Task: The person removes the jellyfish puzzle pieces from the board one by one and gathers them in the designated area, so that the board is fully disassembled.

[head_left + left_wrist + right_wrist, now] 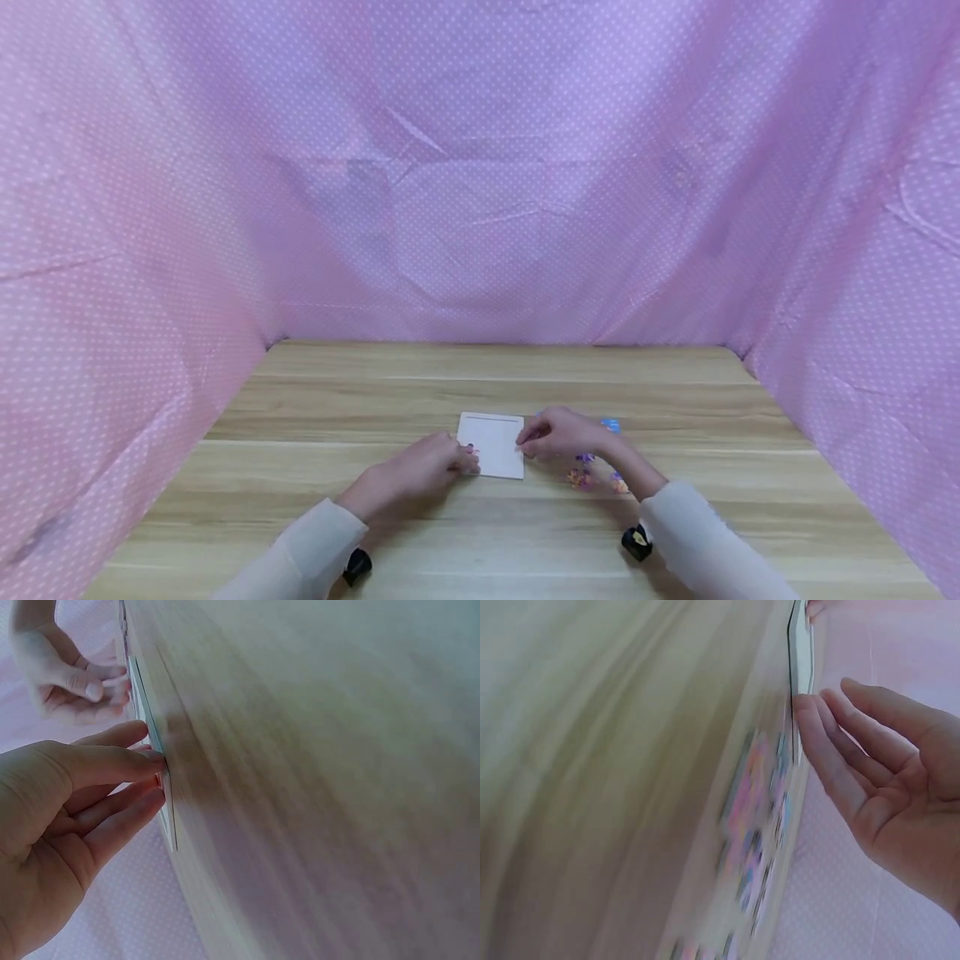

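Observation:
A white square board (pixel 491 446) lies on the table between the two hands, with a raised rim. My left hand (pixel 431 462) is at its left side, thumb and fingertips drawn together around a small pink jigsaw piece (pixel 472 450) over the board's edge. In the left wrist view a reddish bit of that piece shows between the fingertips (pixel 155 761); the rest is hidden. My right hand (pixel 566 433) reaches to the board's right edge. Its fingers are loosely bent with the thumb apart, and one fingertip (pixel 802 701) is right at the rim, nothing visible in its grasp.
Several colourful jigsaw pieces (pixel 579 477) lie right of the board, partly under my right forearm. A blue piece (pixel 611 425) shows beyond the right wrist. Pink dotted cloth (pixel 480 250) hangs around the back and sides of the wooden table (pixel 360 383).

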A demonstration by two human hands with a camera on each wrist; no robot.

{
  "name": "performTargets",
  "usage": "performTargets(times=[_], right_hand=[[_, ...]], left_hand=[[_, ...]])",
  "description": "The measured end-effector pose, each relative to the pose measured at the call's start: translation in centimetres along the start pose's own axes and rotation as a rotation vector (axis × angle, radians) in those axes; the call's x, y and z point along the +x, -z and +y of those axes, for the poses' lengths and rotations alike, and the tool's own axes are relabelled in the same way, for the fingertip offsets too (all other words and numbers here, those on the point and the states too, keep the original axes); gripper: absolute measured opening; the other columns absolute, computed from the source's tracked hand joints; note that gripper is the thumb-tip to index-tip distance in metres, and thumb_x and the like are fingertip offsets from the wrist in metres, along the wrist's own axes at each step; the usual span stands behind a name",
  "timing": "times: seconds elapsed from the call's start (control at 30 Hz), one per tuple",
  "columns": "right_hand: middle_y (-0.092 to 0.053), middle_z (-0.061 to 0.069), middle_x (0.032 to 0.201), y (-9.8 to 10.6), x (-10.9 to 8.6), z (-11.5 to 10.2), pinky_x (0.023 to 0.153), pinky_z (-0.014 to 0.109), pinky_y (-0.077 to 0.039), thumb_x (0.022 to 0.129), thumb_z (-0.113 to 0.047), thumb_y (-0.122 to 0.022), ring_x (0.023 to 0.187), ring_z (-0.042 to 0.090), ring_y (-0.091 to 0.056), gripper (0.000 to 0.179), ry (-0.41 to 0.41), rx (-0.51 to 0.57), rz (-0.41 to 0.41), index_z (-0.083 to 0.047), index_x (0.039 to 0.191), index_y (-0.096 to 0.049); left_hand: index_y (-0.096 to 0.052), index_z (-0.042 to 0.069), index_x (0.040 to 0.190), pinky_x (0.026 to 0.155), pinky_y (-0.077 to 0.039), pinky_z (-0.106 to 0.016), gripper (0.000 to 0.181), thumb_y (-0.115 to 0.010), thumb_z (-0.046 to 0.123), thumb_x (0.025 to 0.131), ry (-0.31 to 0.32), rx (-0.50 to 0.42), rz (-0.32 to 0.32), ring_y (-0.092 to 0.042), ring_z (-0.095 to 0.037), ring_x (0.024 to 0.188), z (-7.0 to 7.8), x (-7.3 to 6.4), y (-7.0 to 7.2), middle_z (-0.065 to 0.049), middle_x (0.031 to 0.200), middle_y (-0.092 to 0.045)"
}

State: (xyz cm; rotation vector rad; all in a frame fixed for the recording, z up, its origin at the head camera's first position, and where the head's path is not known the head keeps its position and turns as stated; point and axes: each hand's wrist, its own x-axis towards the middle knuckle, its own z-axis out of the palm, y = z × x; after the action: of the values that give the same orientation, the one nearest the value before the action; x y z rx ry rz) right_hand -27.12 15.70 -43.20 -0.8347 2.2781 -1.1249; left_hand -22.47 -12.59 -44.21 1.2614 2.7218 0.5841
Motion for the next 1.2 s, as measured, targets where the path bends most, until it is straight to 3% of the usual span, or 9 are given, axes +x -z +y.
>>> performTargets(times=[0.1,0.2,0.37,0.5,0.67,0.83,1.0,1.1,1.2], right_hand=[[-0.076,0.017,0.103,-0.6,1.0,-0.5,0.075,0.027,-0.059,0.097,-0.012,-0.066,0.085,0.012,-0.069,0.023,0.022,-0.027,0.010,0.004,0.111,-0.073],[-0.076,0.016,0.106,-1.2,2.2,-1.0,0.078,0.021,-0.055,0.096,-0.011,-0.067,0.088,0.008,-0.067,0.023,0.039,-0.049,0.024,0.004,0.112,-0.074],[-0.076,0.016,0.108,-2.3,3.8,-1.7,0.082,0.019,-0.055,0.093,-0.007,-0.069,0.094,0.013,-0.070,0.024,0.044,-0.068,0.042,0.005,0.114,-0.073],[-0.077,0.016,0.102,-2.8,4.6,-2.4,0.079,0.017,-0.056,0.089,-0.001,-0.071,0.089,0.012,-0.070,0.023,0.042,-0.080,0.048,0.006,0.111,-0.073],[-0.076,0.017,0.095,-3.5,5.1,-2.5,0.073,0.014,-0.055,0.085,0.003,-0.073,0.081,0.007,-0.067,0.022,0.046,-0.097,0.043,0.008,0.106,-0.073],[-0.076,0.016,0.102,-4.3,5.5,-2.9,0.077,0.019,-0.057,0.085,0.000,-0.075,0.090,0.017,-0.071,0.026,0.012,-0.120,0.043,0.006,0.110,-0.072],[-0.073,0.020,0.112,-5.0,6.1,-4.0,0.082,0.024,-0.058,0.086,0.001,-0.074,0.100,0.026,-0.071,0.033,0.025,-0.148,0.023,0.008,0.118,-0.069],[-0.074,0.020,0.108,-5.5,6.5,-4.1,0.078,0.019,-0.056,0.086,0.003,-0.074,0.094,0.022,-0.070,0.030,0.055,-0.177,0.010,0.008,0.115,-0.070],[-0.073,0.017,0.099,-5.8,6.8,-4.0,0.074,0.015,-0.052,0.084,0.004,-0.076,0.087,0.016,-0.066,0.025,0.078,-0.207,0.019,0.007,0.108,-0.071]], left_hand=[[-0.079,0.019,0.090,0.068,-0.048,-0.018,0.023,-0.062,0.008,0.100,-0.007,0.017,0.006,-0.051,0.001,0.070,0.0,0.1,-0.1,0.010,0.088,-0.073],[-0.075,0.020,0.084,0.064,-0.042,-0.017,0.025,-0.061,0.007,0.101,-0.001,0.008,0.001,-0.043,-0.001,0.065,-0.1,0.0,-0.1,0.010,0.079,-0.066],[-0.078,0.019,0.092,0.070,-0.049,-0.016,0.024,-0.060,0.006,0.101,0.024,-0.040,-0.005,-0.052,0.001,0.072,-0.1,-0.1,0.0,0.010,0.088,-0.071],[-0.080,0.016,0.100,0.079,-0.055,-0.019,0.020,-0.061,0.009,0.101,0.016,-0.044,0.016,-0.059,0.001,0.081,-0.2,-0.3,0.2,0.006,0.097,-0.076],[-0.078,0.011,0.093,0.070,-0.048,-0.017,0.014,-0.065,0.008,0.099,-0.008,-0.004,0.034,-0.047,-0.002,0.070,-0.4,-1.0,0.0,0.003,0.082,-0.070],[-0.080,0.011,0.098,0.071,-0.052,-0.016,0.015,-0.068,0.002,0.095,-0.020,0.038,0.043,-0.057,-0.002,0.073,-0.4,-1.2,-0.2,0.002,0.094,-0.078],[-0.080,0.012,0.094,0.068,-0.049,-0.015,0.016,-0.068,0.002,0.095,-0.066,0.073,0.052,-0.056,-0.001,0.071,-0.5,-1.1,0.1,0.003,0.088,-0.077],[-0.078,0.013,0.085,0.063,-0.044,-0.013,0.019,-0.068,0.001,0.094,-0.083,0.100,0.058,-0.050,0.001,0.067,-0.5,-1.1,0.1,0.006,0.077,-0.071],[-0.067,0.011,0.070,0.057,-0.032,-0.013,0.025,-0.068,-0.003,0.090,-0.096,0.112,0.082,-0.036,-0.001,0.061,-0.5,-1.2,0.1,0.008,0.062,-0.051]])
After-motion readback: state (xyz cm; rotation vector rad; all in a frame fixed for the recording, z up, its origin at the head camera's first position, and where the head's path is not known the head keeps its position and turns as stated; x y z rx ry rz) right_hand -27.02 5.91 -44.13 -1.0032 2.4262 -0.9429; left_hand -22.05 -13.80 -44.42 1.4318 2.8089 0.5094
